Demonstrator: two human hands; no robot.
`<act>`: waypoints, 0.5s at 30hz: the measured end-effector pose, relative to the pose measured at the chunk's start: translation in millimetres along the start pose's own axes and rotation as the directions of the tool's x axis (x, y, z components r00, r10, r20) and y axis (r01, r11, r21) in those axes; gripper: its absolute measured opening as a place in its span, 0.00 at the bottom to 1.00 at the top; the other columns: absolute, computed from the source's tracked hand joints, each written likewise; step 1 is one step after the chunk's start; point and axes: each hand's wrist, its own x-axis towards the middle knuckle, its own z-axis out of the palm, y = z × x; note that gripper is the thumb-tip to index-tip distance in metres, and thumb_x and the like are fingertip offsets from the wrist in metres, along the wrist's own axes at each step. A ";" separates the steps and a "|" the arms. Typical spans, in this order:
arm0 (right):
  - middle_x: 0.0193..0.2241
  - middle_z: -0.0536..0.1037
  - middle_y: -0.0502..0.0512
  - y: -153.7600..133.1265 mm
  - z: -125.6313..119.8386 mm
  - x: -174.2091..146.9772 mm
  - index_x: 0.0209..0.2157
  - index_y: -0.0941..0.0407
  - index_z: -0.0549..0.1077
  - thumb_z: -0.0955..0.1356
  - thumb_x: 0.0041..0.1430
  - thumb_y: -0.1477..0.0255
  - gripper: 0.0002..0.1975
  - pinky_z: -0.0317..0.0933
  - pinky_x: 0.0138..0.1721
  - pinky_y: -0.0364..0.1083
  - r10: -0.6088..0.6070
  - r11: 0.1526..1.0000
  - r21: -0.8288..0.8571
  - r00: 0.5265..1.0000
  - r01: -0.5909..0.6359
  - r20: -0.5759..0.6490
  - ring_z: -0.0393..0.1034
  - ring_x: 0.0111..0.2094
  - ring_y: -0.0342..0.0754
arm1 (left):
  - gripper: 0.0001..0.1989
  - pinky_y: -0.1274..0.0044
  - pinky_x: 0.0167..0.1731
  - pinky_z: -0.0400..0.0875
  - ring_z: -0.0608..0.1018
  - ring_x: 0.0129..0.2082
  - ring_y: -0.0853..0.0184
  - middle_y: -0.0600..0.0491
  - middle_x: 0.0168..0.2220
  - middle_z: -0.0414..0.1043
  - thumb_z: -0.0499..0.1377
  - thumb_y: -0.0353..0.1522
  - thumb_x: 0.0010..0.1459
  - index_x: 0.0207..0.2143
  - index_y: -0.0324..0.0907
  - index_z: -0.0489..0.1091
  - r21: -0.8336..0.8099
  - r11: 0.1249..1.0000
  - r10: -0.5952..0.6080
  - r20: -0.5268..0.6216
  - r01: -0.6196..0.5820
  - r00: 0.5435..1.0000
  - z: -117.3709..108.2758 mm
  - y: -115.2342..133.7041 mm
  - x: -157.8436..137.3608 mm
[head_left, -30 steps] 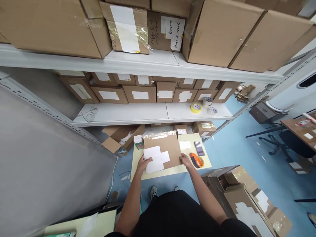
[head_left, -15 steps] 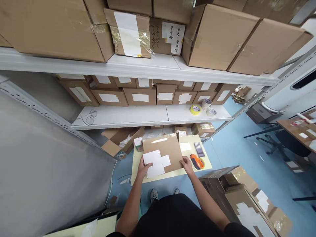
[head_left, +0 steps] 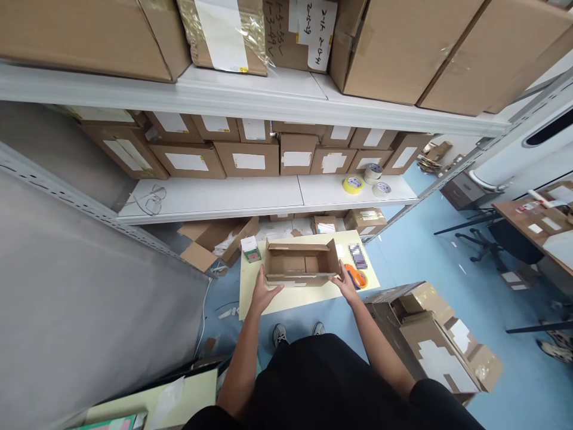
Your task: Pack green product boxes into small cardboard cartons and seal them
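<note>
A cardboard box (head_left: 277, 247) with an open top is over the pale yellow tabletop (head_left: 290, 301); its inside looks bare brown. My left hand (head_left: 263, 294) grips its left end, thumb along the near side. At the near right corner, my right hand (head_left: 345, 285) has hold of the same box. Just right of that hand lies an orange and blue tape dispenser (head_left: 356, 276). A phone-like item (head_left: 357, 255), blurred out, rests behind the dispenser. To the left of the box stands a small white and green carton (head_left: 250, 249).
Labelled boxes (head_left: 255, 161) line the middle shelf (head_left: 224, 194), with tape rolls (head_left: 353, 184) at its right. An open carton (head_left: 224, 239) sits behind the tabletop at left. Large cartons (head_left: 441, 340) stand on the floor at right. Another person's shoes (head_left: 556, 350) show far right.
The box has turned from showing its labelled flat face to showing its open inside. Both hands have kept hold of it, and the camera view has shifted.
</note>
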 end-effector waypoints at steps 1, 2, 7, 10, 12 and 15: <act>0.67 0.66 0.64 -5.3 -1.7 0.2 0.70 0.51 0.61 0.70 0.57 0.53 0.42 0.59 0.65 0.60 -0.030 0.999 -0.017 0.998 0.029 -0.060 0.60 0.68 0.59 | 0.52 0.63 0.70 0.53 0.52 0.74 0.51 0.44 0.74 0.51 0.65 0.47 0.59 0.76 0.45 0.41 0.044 0.998 0.047 -0.060 -0.044 0.997 -4.8 7.2 0.1; 0.68 0.65 0.63 -11.6 -2.6 0.3 0.69 0.51 0.62 0.70 0.58 0.53 0.40 0.58 0.65 0.60 -0.082 0.996 -0.041 0.990 0.078 -0.112 0.59 0.68 0.59 | 0.49 0.62 0.71 0.52 0.51 0.75 0.50 0.45 0.74 0.50 0.63 0.48 0.61 0.76 0.46 0.43 0.094 0.992 0.097 -0.111 -0.087 0.989 -8.9 14.9 1.0; 0.67 0.68 0.59 -38.5 8.0 9.0 0.65 0.50 0.68 0.63 0.69 0.55 0.28 0.53 0.69 0.59 -0.285 0.954 -0.124 0.955 0.274 -0.085 0.59 0.69 0.57 | 0.37 0.63 0.69 0.55 0.56 0.73 0.51 0.48 0.72 0.57 0.53 0.45 0.68 0.75 0.47 0.47 0.218 0.951 0.229 -0.021 -0.219 0.973 -13.6 47.5 23.0; 0.63 0.73 0.60 -29.5 15.4 21.0 0.61 0.51 0.74 0.64 0.67 0.54 0.26 0.52 0.70 0.61 -0.234 0.951 -0.198 0.972 0.237 0.038 0.61 0.68 0.59 | 0.34 0.62 0.70 0.53 0.58 0.72 0.51 0.47 0.69 0.62 0.54 0.43 0.67 0.72 0.46 0.57 0.262 0.932 0.220 0.143 -0.251 0.965 -11.4 41.5 41.3; 0.62 0.74 0.62 -12.2 15.4 27.2 0.57 0.52 0.77 0.69 0.61 0.53 0.27 0.52 0.69 0.63 -0.168 0.945 -0.268 0.981 0.189 0.099 0.61 0.68 0.61 | 0.32 0.59 0.71 0.47 0.54 0.73 0.47 0.44 0.69 0.63 0.59 0.45 0.62 0.66 0.43 0.68 0.334 0.923 0.131 0.195 -0.192 0.972 -11.6 24.9 48.3; 0.64 0.72 0.63 15.9 8.0 28.2 0.57 0.52 0.78 0.72 0.56 0.52 0.30 0.54 0.68 0.64 -0.039 0.957 -0.280 0.990 0.075 0.133 0.61 0.68 0.63 | 0.39 0.55 0.71 0.44 0.45 0.75 0.42 0.41 0.73 0.55 0.62 0.53 0.57 0.64 0.41 0.69 0.334 0.941 -0.015 0.194 -0.052 0.981 -14.5 -5.0 49.2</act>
